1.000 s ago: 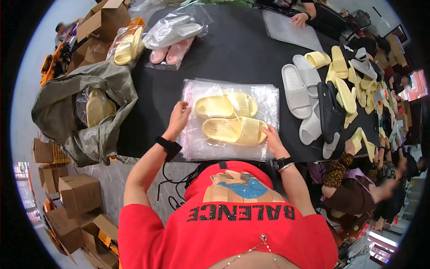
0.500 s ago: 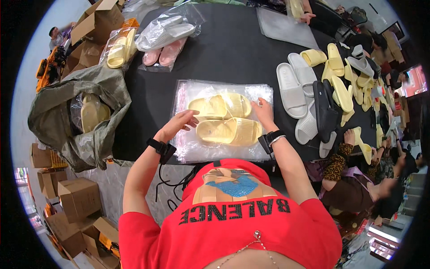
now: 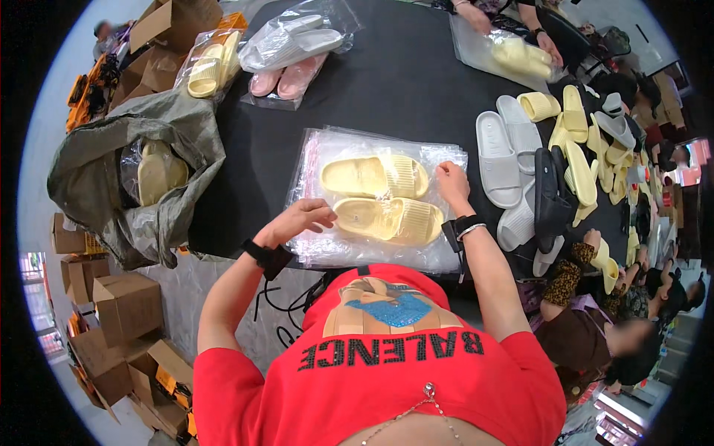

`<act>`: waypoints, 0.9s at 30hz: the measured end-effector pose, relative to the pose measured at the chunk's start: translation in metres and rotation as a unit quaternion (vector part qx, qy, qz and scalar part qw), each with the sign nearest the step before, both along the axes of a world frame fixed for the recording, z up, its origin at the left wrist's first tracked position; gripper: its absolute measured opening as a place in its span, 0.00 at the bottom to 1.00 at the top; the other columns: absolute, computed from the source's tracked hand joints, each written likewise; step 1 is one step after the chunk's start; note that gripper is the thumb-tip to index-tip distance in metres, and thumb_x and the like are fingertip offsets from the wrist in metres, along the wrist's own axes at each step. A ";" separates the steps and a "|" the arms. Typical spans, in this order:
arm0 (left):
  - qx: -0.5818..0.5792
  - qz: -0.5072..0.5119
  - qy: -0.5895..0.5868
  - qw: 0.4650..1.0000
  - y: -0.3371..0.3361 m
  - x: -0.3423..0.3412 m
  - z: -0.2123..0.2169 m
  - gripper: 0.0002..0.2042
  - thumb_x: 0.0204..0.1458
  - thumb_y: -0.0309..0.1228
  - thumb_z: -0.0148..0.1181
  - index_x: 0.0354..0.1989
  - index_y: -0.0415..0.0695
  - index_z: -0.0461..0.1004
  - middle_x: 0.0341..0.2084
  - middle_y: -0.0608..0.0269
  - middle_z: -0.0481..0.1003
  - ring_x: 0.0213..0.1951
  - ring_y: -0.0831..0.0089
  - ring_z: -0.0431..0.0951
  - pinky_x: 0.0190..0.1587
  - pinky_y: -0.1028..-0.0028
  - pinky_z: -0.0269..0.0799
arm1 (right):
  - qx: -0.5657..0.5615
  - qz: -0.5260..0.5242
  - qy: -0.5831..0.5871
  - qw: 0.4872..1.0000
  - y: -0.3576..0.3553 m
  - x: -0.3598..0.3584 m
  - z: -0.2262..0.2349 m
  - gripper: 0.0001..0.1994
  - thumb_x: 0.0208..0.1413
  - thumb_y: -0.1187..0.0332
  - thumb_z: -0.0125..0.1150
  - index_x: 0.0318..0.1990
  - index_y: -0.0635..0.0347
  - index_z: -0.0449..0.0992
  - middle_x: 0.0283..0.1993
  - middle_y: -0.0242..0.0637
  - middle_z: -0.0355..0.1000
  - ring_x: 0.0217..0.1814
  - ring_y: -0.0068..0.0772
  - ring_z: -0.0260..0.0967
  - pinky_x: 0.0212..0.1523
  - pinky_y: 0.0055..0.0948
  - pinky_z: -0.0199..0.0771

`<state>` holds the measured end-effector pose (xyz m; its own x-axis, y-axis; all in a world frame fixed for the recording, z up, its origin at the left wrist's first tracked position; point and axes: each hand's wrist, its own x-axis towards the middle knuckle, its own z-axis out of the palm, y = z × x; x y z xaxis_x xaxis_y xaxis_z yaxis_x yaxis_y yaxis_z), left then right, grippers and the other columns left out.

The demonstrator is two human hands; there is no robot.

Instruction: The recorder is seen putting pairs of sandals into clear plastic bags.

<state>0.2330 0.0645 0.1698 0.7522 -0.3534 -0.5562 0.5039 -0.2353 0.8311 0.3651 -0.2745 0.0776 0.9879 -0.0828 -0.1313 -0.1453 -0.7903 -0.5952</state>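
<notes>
A pair of pale yellow slide slippers (image 3: pixel 383 177) lies side by side in front of me, with clear plastic glinting over them. Under them is a stack of clear plastic bags (image 3: pixel 309 171) on the black table. My left hand (image 3: pixel 303 217) hovers by the stack's left side, near the toe-less end of the closer slipper, fingers loosely bent, apart and holding nothing. At the right edge, my right hand (image 3: pixel 452 183) is closed, its fingers curled down on a plastic bag's edge. The fingertips are partly hidden.
Grey, yellow and black slippers (image 3: pixel 500 160) pile up at the right. Bagged grey slippers (image 3: pixel 294 46) and pink slippers (image 3: pixel 286 78) lie far left. A grey-green sack (image 3: pixel 201 137) holds bagged yellow slippers. Across the table, another person's hands (image 3: pixel 547 46) handle a bagged yellow pair.
My right hand has curled its fingers in at the bag's edge. My left hand has drawn slightly nearer to me. Across the table, the co-worker's hands have brought bagged slippers onto the table.
</notes>
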 end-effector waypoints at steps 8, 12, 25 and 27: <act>-0.088 0.069 0.044 0.993 0.026 -0.022 0.007 0.13 0.59 0.37 0.43 0.31 0.40 0.69 0.42 0.57 0.71 0.39 0.68 0.75 0.41 0.70 0.73 | 0.395 -0.085 0.066 0.912 -0.041 0.015 0.008 0.05 0.58 0.65 0.48 0.36 0.55 0.68 0.30 0.28 0.69 0.29 0.17 0.66 0.29 0.22 0.68; -0.092 0.053 0.045 0.993 0.018 -0.021 0.012 0.12 0.59 0.37 0.44 0.32 0.41 0.68 0.43 0.56 0.70 0.39 0.67 0.76 0.40 0.70 0.74 | 0.384 -0.113 0.043 0.915 -0.043 0.016 0.007 0.07 0.58 0.66 0.47 0.35 0.58 0.69 0.28 0.30 0.68 0.28 0.19 0.66 0.27 0.21 0.68; -0.154 0.141 0.060 0.976 0.044 -0.009 -0.030 0.16 0.56 0.37 0.47 0.48 0.39 0.67 0.39 0.59 0.73 0.35 0.73 0.75 0.38 0.74 0.71 | 0.401 -0.111 0.126 0.900 -0.056 -0.037 -0.007 0.22 0.55 0.61 0.50 0.55 0.55 0.53 0.38 0.34 0.67 0.38 0.25 0.64 0.34 0.26 0.66; -0.049 0.067 0.021 0.996 0.046 0.007 -0.039 0.14 0.53 0.31 0.52 0.47 0.38 0.69 0.36 0.67 0.73 0.35 0.82 0.72 0.38 0.78 0.68 | 0.395 -0.113 0.144 0.900 -0.061 -0.060 -0.013 0.22 0.55 0.61 0.51 0.54 0.56 0.55 0.38 0.33 0.67 0.37 0.24 0.64 0.33 0.26 0.67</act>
<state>0.2403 0.1104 0.1309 0.7733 -0.3043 -0.5562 0.5603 -0.0827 0.8242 0.3053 -0.3355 0.0645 0.8734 -0.0465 -0.4849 -0.4870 -0.0681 -0.8707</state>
